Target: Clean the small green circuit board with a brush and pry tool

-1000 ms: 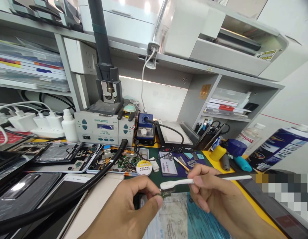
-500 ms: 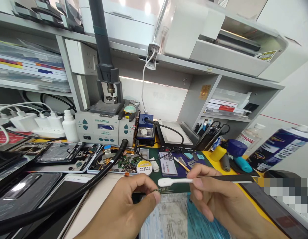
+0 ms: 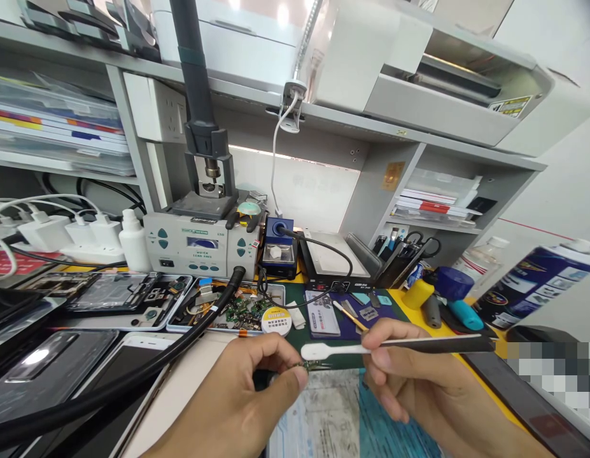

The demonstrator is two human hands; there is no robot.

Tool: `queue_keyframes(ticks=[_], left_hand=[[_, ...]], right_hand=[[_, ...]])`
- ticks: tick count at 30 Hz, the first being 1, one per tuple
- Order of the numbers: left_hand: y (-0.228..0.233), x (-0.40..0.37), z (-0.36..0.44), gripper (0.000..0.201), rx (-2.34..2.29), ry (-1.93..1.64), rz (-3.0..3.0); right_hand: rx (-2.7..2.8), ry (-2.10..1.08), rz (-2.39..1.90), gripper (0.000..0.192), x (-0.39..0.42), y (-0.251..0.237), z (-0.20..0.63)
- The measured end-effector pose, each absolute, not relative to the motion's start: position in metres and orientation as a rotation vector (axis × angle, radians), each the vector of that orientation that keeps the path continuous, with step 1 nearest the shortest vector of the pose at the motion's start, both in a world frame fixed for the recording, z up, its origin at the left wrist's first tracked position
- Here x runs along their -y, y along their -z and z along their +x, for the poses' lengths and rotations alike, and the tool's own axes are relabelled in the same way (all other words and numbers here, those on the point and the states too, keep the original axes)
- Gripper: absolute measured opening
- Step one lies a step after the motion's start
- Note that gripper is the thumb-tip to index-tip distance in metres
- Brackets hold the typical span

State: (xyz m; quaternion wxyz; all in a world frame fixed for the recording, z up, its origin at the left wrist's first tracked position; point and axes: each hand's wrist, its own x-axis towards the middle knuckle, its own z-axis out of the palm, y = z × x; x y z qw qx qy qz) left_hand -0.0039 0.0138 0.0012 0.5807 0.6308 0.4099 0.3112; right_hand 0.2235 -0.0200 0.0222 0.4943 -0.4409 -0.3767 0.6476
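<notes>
My left hand pinches a small green circuit board between thumb and index finger; most of it is hidden behind the fingertips. My right hand is closed around a toothbrush with a white head and neck, and a long dark section extends behind the grip. The brush head hovers at the board's upper edge; whether they touch is hard to tell, and no bristles show. Near the right fingers is a cotton swab, its lower end close to them; I cannot tell if they touch it.
A hot-air station stands behind, its thick black hose crossing the left side. A tray holds loose boards. Phones lie left. A soldering unit sits mid-back; a spray can stands right.
The brush has shifted slightly left and turned a little in my right hand, with more of its dark section showing. My left hand and the board stay almost still.
</notes>
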Motion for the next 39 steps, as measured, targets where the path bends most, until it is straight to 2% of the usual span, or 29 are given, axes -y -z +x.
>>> queue_keyframes(ticks=[10,15,25,39], left_hand=[[-0.002,-0.014,-0.004,0.03,-0.957,-0.725,1.473],[0.004,-0.013,-0.003,0.029,-0.95,-0.728,1.451],[0.004,-0.015,-0.004,0.029,-0.921,-0.708,1.474],[0.0,-0.015,-0.006,0.026,-0.927,-0.71,1.472]], right_hand=[[0.924,-1.557,-1.066,0.017,0.02,-0.022,0.225],[0.925,-1.554,-1.089,0.027,0.017,-0.024,0.223],[0.874,-1.612,-1.037,0.012,0.014,-0.021,0.225],[0.811,-1.623,-1.058,0.011,0.015,-0.022,0.227]])
